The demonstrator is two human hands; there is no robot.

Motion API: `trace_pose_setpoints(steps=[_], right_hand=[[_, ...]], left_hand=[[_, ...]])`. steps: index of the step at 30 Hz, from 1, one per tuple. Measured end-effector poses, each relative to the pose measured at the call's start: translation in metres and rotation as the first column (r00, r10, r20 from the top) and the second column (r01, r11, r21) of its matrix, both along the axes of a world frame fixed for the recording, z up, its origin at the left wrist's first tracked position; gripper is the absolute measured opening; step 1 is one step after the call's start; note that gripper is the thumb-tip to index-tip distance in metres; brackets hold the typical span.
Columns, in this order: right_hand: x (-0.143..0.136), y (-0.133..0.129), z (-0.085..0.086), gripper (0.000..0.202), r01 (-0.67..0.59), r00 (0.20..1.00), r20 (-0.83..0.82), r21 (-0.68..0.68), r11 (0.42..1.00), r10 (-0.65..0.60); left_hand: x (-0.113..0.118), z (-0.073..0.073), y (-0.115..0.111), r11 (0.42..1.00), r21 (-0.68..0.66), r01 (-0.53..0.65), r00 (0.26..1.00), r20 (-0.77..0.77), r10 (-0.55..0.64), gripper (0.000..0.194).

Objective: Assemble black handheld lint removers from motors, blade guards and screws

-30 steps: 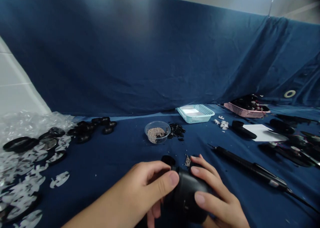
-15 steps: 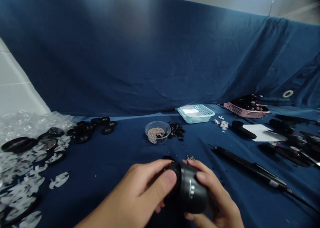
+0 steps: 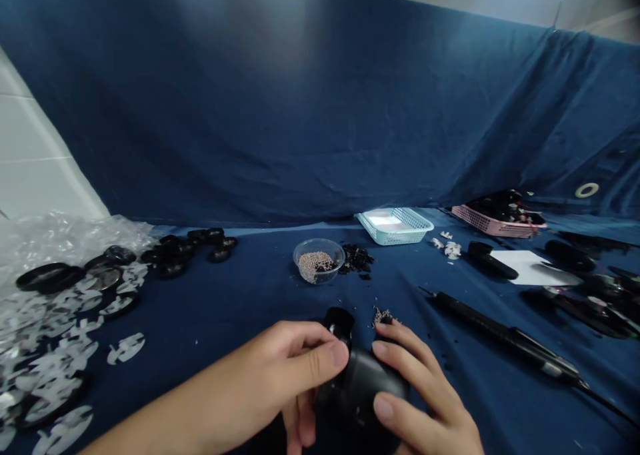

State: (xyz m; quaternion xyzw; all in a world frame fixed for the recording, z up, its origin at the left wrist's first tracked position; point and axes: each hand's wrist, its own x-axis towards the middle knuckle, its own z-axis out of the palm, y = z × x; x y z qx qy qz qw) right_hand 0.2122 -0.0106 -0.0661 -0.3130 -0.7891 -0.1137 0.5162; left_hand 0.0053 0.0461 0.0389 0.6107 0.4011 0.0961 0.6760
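A rounded black plastic part [image 3: 373, 392] is held between both hands at the bottom centre. My left hand [image 3: 295, 368] pinches its left side with thumb and forefinger, beside a dark protruding piece [image 3: 340, 322]. The fingers of my right hand [image 3: 420, 388] wrap over its right side. Just beyond the right fingertips lies a small heap of tiny metal screws [image 3: 383, 316]. Farther back stands a clear round tub [image 3: 319, 275] of small metal pieces, with a pile of small black parts [image 3: 356, 258] at its right.
White plastic pieces [image 3: 60, 348], black rings [image 3: 47, 276] and clear wrap [image 3: 75, 242] lie left. A black electric screwdriver [image 3: 505, 335] with a cord lies right. Behind are a light-blue basket [image 3: 400, 235], a pink basket [image 3: 495, 225], white paper [image 3: 525, 267] and black parts.
The black part has turned, so its white markings are mostly out of sight. My right fingers have shifted over its top, and my left hand has moved slightly left. The view has shifted a little.
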Motion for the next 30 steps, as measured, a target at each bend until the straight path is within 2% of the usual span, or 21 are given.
trace_pose_setpoints(steps=[4, 7, 11, 14, 17, 18, 21, 24, 26, 28, 30], right_hand=[[-0.006, 0.000, -0.003, 0.054, -0.009, 0.992, -0.126, -0.051, 0.999, 0.002], [-0.006, -0.004, -0.007, 0.064, -0.032, 0.982, -0.190, -0.162, 0.986, 0.001], [-0.003, -0.013, -0.016, 0.072, -0.119, 0.942, -0.334, -0.391, 0.913, -0.020], [-0.003, -0.019, -0.021, 0.071, -0.220, 0.900, -0.435, -0.469, 0.855, -0.007], [-0.004, -0.022, -0.018, 0.069, -0.229, 0.895, -0.445, -0.457, 0.860, 0.002], [-0.003, -0.021, -0.015, 0.070, -0.219, 0.905, -0.425, -0.438, 0.872, 0.013], [0.001, -0.014, -0.005, 0.069, -0.187, 0.940, -0.336, -0.345, 0.920, 0.065], [0.003, -0.008, 0.003, 0.057, -0.198, 0.957, -0.250, -0.202, 0.959, 0.145], [0.001, -0.008, 0.003, 0.053, -0.195, 0.955, -0.258, -0.175, 0.965, 0.146], [-0.004, -0.011, -0.002, 0.056, -0.182, 0.926, -0.373, -0.305, 0.935, 0.058], [-0.010, -0.014, -0.008, 0.062, -0.287, 0.828, -0.560, -0.461, 0.839, -0.024]], left_hand=[[-0.004, 0.006, -0.004, 0.995, 0.093, -0.029, 0.999, 0.040, 0.026, 0.052], [-0.005, 0.013, -0.007, 0.989, 0.140, -0.045, 0.999, 0.033, 0.041, 0.055], [-0.003, 0.014, -0.014, 0.969, 0.221, -0.109, 0.994, 0.034, 0.104, 0.068], [0.001, 0.013, -0.021, 0.932, 0.327, -0.157, 0.987, 0.031, 0.156, 0.067], [0.006, 0.018, -0.025, 0.873, 0.409, -0.266, 0.960, 0.031, 0.278, 0.061], [0.007, 0.020, -0.025, 0.867, 0.421, -0.267, 0.958, 0.021, 0.285, 0.062], [0.007, 0.025, -0.022, 0.898, 0.407, -0.165, 0.983, -0.002, 0.182, 0.051], [0.005, 0.025, -0.018, 0.937, 0.341, -0.076, 0.996, -0.022, 0.089, 0.036], [0.004, 0.022, -0.016, 0.945, 0.320, -0.067, 0.996, -0.036, 0.083, 0.043], [0.003, 0.016, -0.017, 0.906, 0.410, -0.105, 0.991, -0.030, 0.128, 0.059], [0.002, 0.010, -0.019, 0.792, 0.597, -0.128, 0.989, 0.018, 0.146, 0.054]])
